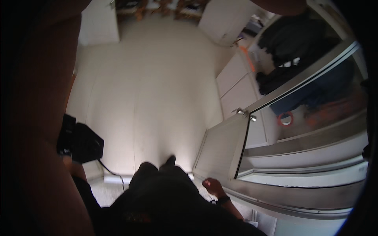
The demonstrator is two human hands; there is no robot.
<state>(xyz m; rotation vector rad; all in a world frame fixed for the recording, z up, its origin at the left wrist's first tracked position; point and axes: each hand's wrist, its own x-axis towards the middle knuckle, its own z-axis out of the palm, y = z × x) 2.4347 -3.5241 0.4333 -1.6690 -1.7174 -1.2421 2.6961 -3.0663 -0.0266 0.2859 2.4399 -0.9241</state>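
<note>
A boxy black device [84,142] with a cable sits at my left. My left hand [71,165] is at its lower edge and appears closed on it; most of the fingers are hidden. The black cable [114,172] curves from the device down toward my dark clothing. On the other side, my right hand [213,187] hangs low beside the glazed door, fingers curled in, with nothing visible in them. A black band [223,200] circles that wrist. Very close to the lens, a blurred brown shape [35,118], perhaps an arm, covers the left side.
A door [220,145] with glass and a metal handle [240,112] stands open on the right. Behind it are pale drawers [236,78], dark clothing [291,43] and a red ring-shaped thing [285,118]. Pale floor [153,86] stretches ahead toward wooden furniture [189,10].
</note>
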